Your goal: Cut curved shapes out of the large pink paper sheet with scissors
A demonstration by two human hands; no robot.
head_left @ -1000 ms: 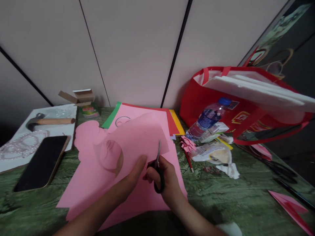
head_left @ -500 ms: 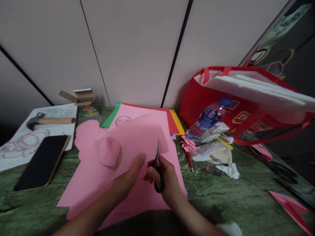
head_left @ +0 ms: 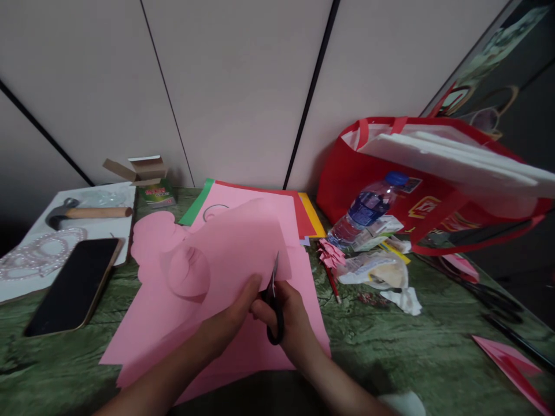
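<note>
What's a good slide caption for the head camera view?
Left hand holds a pink sheet and right hand holds black-handled scissors over a green tabletop.

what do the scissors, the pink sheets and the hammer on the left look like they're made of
Scissors: likely metal blades, judging by their grey sheen; black handles, perhaps plastic. Pink sheets: matte paper or thin card, since one curves. Hammer: tan handle, apparently wood by its colour; dark head, probably metal.

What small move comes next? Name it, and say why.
Probably one short snip of the scissors into the pink paper sheet, the left hand steadying it: the right hand grips the scissors, their blades show against the sheet, and the left thumb rests on it close by.
</note>
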